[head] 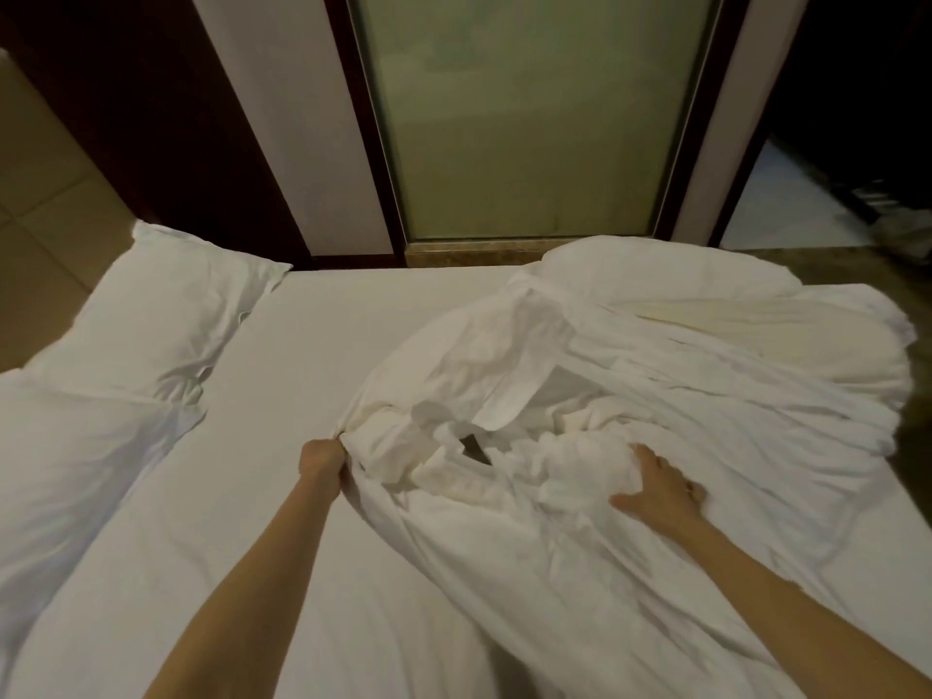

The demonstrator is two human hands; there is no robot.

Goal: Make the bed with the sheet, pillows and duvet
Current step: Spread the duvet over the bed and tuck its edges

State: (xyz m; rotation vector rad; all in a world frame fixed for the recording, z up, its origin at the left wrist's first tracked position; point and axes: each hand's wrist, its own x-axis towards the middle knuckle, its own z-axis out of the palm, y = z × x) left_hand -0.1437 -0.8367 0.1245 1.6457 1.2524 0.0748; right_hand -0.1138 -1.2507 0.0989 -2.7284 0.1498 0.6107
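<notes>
A white sheet [312, 355] lies flat over the bed. A crumpled white duvet [630, 396] is heaped across the right half of the bed, reaching the far edge. My left hand [323, 459] grips a bunched edge of the duvet near the bed's middle. My right hand [655, 489] lies on the crumpled folds further right, its fingers curled into the fabric. Two white pillows lie at the left: one [171, 315] at the far left corner, another [75, 476] nearer me.
Beyond the bed's far edge stands a frosted glass door [529, 118] in a dark frame, with a stone threshold below it. Dark wood panels flank it. Tiled floor [35, 219] shows at the far left, and a dim doorway at the far right.
</notes>
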